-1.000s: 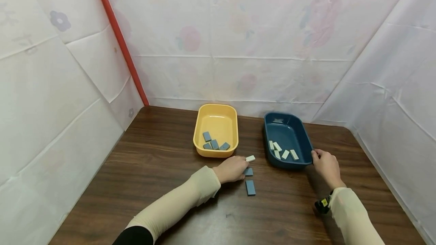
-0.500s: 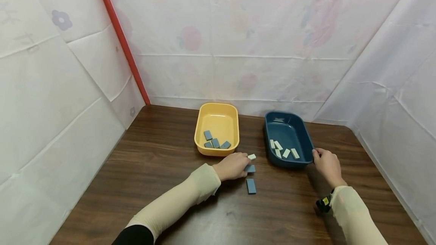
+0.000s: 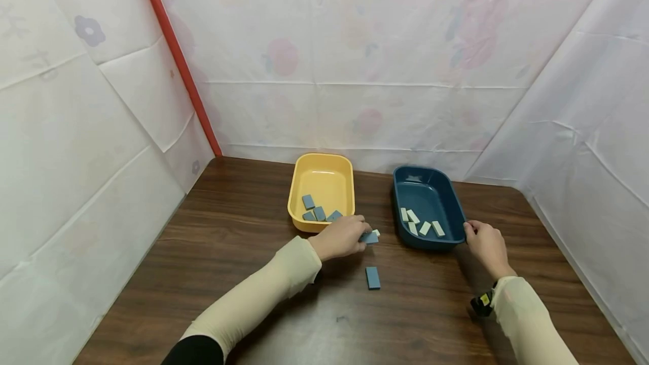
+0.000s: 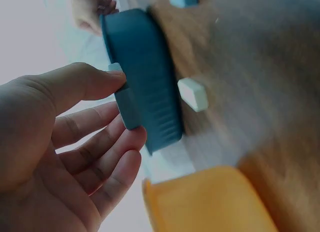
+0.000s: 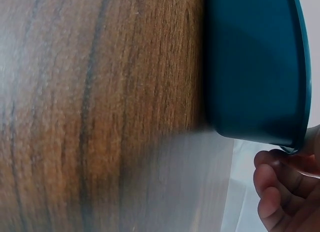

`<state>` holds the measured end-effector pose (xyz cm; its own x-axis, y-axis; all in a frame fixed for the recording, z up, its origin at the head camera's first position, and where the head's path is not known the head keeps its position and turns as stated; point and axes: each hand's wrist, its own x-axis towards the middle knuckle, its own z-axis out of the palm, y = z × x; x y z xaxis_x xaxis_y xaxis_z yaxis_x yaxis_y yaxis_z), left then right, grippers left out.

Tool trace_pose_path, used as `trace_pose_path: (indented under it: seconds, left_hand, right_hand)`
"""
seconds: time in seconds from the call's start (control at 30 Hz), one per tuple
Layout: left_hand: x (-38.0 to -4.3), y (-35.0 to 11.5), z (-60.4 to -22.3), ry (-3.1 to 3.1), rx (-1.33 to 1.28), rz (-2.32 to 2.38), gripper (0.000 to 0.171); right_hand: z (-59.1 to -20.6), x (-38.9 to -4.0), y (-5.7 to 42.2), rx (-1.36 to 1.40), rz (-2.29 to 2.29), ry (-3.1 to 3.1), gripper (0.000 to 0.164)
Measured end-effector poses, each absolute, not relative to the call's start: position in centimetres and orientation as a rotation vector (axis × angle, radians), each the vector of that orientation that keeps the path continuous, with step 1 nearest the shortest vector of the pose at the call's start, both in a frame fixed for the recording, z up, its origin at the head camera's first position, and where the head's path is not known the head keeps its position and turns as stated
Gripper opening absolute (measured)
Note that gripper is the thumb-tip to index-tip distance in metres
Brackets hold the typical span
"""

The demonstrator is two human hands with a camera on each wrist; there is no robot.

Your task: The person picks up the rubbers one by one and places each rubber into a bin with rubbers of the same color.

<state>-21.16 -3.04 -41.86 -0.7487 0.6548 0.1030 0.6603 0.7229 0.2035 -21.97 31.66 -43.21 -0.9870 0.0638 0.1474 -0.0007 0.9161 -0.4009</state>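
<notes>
Near your tabletop's (image 3: 228, 230) far edge, the blue tray (image 3: 431, 245) could slide if your right hand (image 3: 487, 248), pinching its near right corner, pulls. By the yellow tray (image 3: 324, 182), your left hand (image 3: 339, 237) pinches one grey tile (image 4: 129, 109); a weak thumb pressure could drop it.

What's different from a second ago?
The left hand has lifted a grey-blue tile off the table, up and forward, pinched between thumb and fingers. The right hand still holds the blue tray by its corner; the loose white tile and nearest grey-blue tile stayed put.
</notes>
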Motion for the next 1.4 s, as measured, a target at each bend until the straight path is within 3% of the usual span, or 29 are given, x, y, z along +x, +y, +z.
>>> trace_pose_path:
  seconds: [0.47, 1.03, 1.33, 1.4]
  left_hand:
    - [-22.9, -6.4, -38.7, -2.805, -0.789, -0.585, 0.030]
    - [-26.7, -9.0, -40.2, -2.986, -0.372, -0.817, 0.031]
    - [-28.0, -9.1, -41.2, -3.059, -0.228, -0.820, 0.019]
    - [-28.2, -8.8, -41.3, -3.088, -0.183, -0.848, 0.008]
  right_hand:
    - [-43.5, -21.9, 31.9, -0.053, 0.607, -2.913, 0.037]
    - [-43.7, -22.0, 31.6, -0.084, 0.612, -2.912, 0.038]
    - [-43.6, -21.7, 31.7, -0.094, 0.623, -2.906, 0.039]
    - [-43.6, -21.7, 31.8, -0.095, 0.621, -2.904, 0.039]
